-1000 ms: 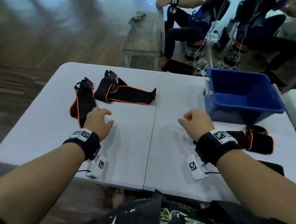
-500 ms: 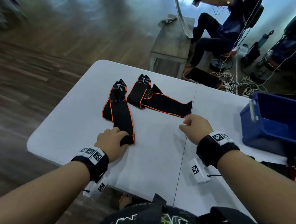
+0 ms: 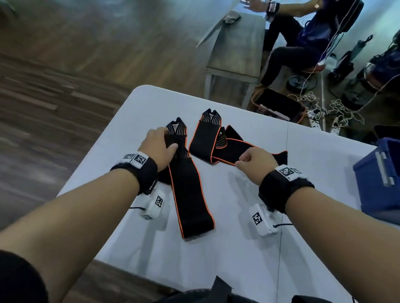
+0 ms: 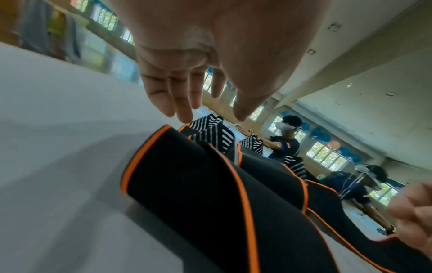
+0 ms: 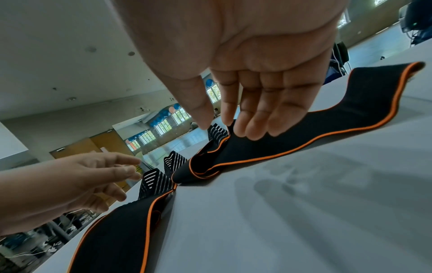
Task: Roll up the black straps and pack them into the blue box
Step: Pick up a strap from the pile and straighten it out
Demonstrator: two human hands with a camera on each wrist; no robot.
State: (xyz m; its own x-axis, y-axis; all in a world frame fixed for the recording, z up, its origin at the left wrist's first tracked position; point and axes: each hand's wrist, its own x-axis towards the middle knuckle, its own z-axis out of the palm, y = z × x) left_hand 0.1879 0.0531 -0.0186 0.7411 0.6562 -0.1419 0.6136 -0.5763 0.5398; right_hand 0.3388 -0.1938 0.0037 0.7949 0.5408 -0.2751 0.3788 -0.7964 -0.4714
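The white table [image 3: 233, 252] is carrying everything, and the work is looking barely begun: the blue box [image 3: 390, 189] is sitting at the table's right edge, well apart from both hands, and what shows of its inside is holding no rolled strap, though most of it is running out of view. Two black straps with orange trim are lying unrolled on the left half of the table. The near strap [image 3: 187, 194] is stretching toward the person, flat along its length, and the left hand [image 3: 158, 147] is hovering at its far, striped end; the left wrist view is showing the fingers straight and spread just above the fabric, gripping nothing. The far strap [image 3: 221, 148] is lying folded over itself, and the right hand [image 3: 254, 164] is reaching over its middle with relaxed, extended fingers, seemingly just touching it, not pinching. So both straps are still waiting to be rolled and packed. Nothing on the table is blocking the way to the box. Beyond the table, a grey bench [image 3: 238, 50], a seated person [image 3: 290, 42] and tangled cables [image 3: 325, 112] are lying on the floor side, clear of the work.
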